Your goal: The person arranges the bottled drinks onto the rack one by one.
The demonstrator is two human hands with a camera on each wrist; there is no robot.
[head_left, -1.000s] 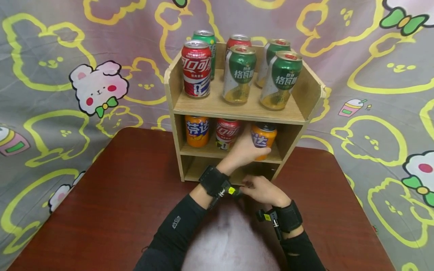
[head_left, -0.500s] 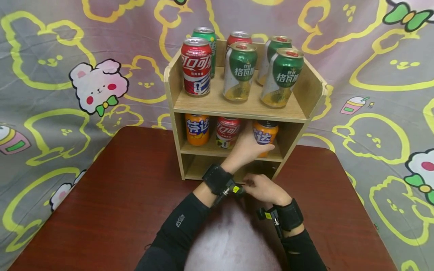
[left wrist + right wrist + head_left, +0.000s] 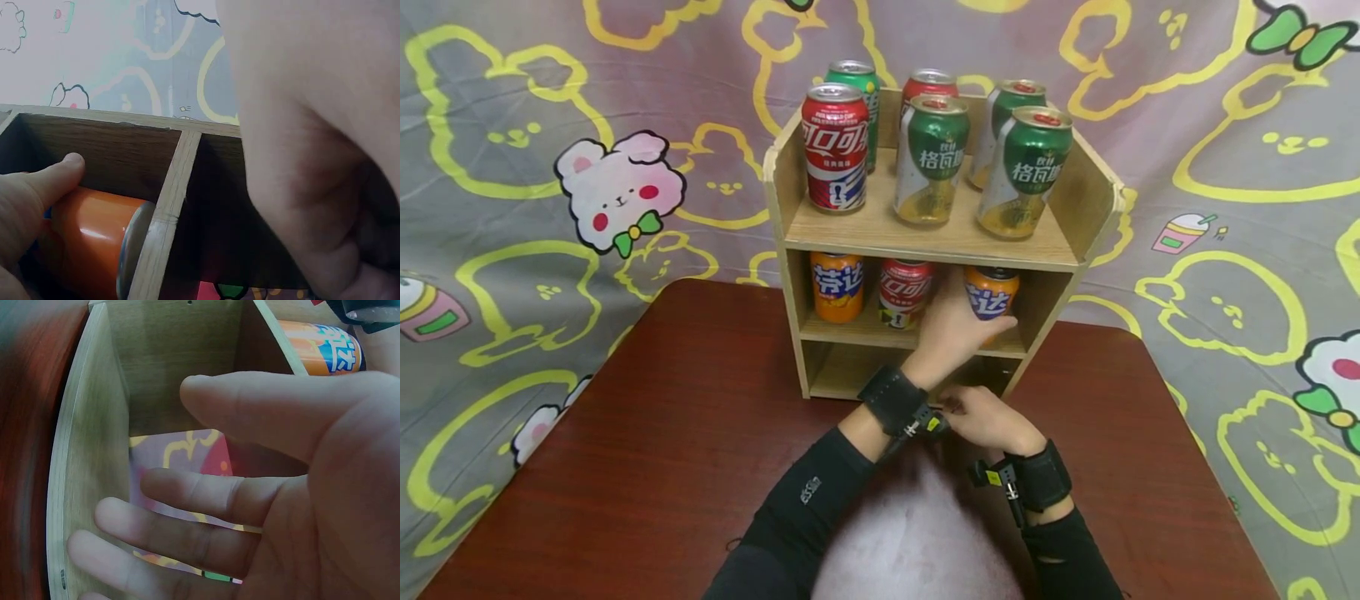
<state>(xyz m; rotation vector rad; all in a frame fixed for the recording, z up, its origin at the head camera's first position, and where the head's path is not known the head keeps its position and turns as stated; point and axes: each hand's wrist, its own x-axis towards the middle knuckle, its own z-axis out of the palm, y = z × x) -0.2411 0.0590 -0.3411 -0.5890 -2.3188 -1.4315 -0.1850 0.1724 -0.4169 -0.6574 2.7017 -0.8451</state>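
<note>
On the right of the middle shelf stands an orange Fanta can. My left hand grips it from its left side, thumb across the front; the other fingers are mostly hidden. In the left wrist view that thumb lies along the orange can, close to its base. Lower down, my right hand is before the bottom compartment with nothing in it. Its fingers are loosely extended in the right wrist view. To the left, a red cola can and another orange Fanta can share the shelf.
The wooden shelf unit stands on a dark red table against a patterned curtain. Its top holds a red cola can, several green-and-gold cans, and a green can behind. The upper board sits close above the middle-row cans.
My left hand and the orange can it grips have shifted slightly to the right along the middle shelf. My right hand stays nearly where it was.
</note>
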